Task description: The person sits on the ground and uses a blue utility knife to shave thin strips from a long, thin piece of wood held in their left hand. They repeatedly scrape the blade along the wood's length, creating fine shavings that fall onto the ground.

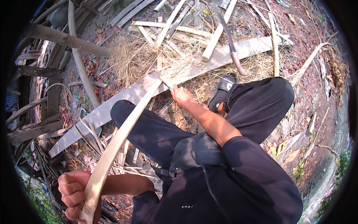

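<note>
Ground (311, 97) is littered. Pale strip (119, 143) is clenched by left hand (73, 192), lower left; if overpressed, tool (169, 86) in closed right hand (181, 96) may be deflected.

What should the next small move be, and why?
Probably draw the small tool lightly along the long pale strip: the right hand holds the tool close by the strip's far end, while the left hand holds the near end.

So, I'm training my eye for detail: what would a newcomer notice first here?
First, the long pale wooden strip slanting from lower left to the centre, its near end gripped by the left hand. At its far end, the right hand holds something small and bluish. Beyond, a big knife lies across the grey plank.
</note>
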A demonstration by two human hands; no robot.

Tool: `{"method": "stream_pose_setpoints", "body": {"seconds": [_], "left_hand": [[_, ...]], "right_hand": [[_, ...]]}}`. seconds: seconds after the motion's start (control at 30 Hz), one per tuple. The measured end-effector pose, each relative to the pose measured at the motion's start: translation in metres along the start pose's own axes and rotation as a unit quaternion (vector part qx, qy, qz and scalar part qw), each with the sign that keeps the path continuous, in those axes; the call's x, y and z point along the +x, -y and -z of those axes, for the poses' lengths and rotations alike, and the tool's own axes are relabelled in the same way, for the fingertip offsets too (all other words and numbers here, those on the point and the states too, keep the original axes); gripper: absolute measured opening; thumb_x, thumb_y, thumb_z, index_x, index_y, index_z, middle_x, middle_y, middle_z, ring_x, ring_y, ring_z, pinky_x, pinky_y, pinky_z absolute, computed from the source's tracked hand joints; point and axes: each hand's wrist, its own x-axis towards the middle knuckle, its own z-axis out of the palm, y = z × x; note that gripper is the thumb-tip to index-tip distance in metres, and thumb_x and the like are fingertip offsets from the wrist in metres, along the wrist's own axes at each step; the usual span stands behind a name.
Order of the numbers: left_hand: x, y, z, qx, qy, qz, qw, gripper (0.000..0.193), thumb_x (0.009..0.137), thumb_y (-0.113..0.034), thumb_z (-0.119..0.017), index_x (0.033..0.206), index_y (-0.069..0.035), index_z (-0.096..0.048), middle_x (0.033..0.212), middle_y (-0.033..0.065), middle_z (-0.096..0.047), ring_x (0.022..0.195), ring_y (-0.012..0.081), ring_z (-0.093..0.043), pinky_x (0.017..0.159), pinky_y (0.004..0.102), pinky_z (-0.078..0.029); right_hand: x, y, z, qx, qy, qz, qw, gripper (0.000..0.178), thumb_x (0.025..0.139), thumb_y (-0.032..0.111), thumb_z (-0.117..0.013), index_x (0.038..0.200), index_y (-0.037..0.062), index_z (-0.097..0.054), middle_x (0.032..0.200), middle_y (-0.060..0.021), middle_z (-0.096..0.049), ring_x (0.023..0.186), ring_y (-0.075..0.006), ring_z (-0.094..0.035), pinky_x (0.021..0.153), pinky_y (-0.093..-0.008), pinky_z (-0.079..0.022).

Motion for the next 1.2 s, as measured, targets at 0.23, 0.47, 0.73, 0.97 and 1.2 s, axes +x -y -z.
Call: {"method": "stream_pose_setpoints", "body": {"seconds": [0.23,0.47,0.73,0.97,1.2], "left_hand": [[0.009,0.000,-0.006,0.163,-0.152,0.040,0.974,0.038,0.069,-0.040,-0.045,0.052,-0.013,-0.025,0.045,0.0006,-0.019,0.046,0.0119,-0.015,0.049,0.0313,-0.017],[0.017,0.014,-0.028,0.184,-0.200,0.027,0.962,0.034,0.070,-0.034,-0.041,0.050,-0.013,-0.023,0.043,0.0022,-0.022,0.043,0.0109,-0.016,0.046,0.0305,-0.016],[0.019,0.013,-0.038,0.297,-0.158,-0.018,0.941,0.037,0.082,-0.037,-0.035,0.057,-0.010,-0.028,0.043,0.0009,-0.022,0.038,0.0090,-0.016,0.041,0.0285,-0.018],[0.011,0.007,-0.036,0.155,0.041,-0.020,0.987,0.035,0.081,-0.041,-0.036,0.060,-0.013,-0.031,0.045,-0.0006,-0.025,0.040,0.0093,-0.015,0.043,0.0289,-0.012],[0.010,0.001,-0.033,0.174,0.065,-0.021,0.982,0.037,0.084,-0.043,-0.036,0.064,-0.011,-0.035,0.046,0.0005,-0.030,0.038,0.0092,-0.020,0.041,0.0264,-0.014]], "right_hand": [[0.006,0.006,0.017,0.102,0.101,-0.059,0.988,0.037,0.094,0.034,-0.039,0.105,-0.0004,-0.047,0.084,-0.0287,-0.061,0.081,-0.0457,-0.059,0.071,-0.0507,-0.047],[0.005,0.057,0.109,0.230,0.086,-0.061,0.967,0.041,0.095,0.035,-0.038,0.117,0.0014,-0.044,0.081,-0.0278,-0.060,0.088,-0.0451,-0.056,0.077,-0.0504,-0.040],[-0.104,0.175,0.240,0.364,0.002,0.254,0.896,0.020,0.094,0.020,-0.048,0.090,0.0000,-0.046,0.050,-0.0182,-0.046,0.048,-0.0383,-0.050,0.043,-0.0448,-0.035],[-0.119,0.165,0.266,0.308,0.120,0.248,0.911,0.020,0.090,0.018,-0.055,0.085,0.0017,-0.045,0.048,-0.0143,-0.047,0.044,-0.0351,-0.050,0.041,-0.0430,-0.038],[-0.111,0.140,0.193,0.198,-0.025,0.315,0.928,0.022,0.083,0.021,-0.062,0.083,0.0058,-0.046,0.053,-0.0095,-0.054,0.045,-0.0300,-0.055,0.039,-0.0403,-0.043]]}}
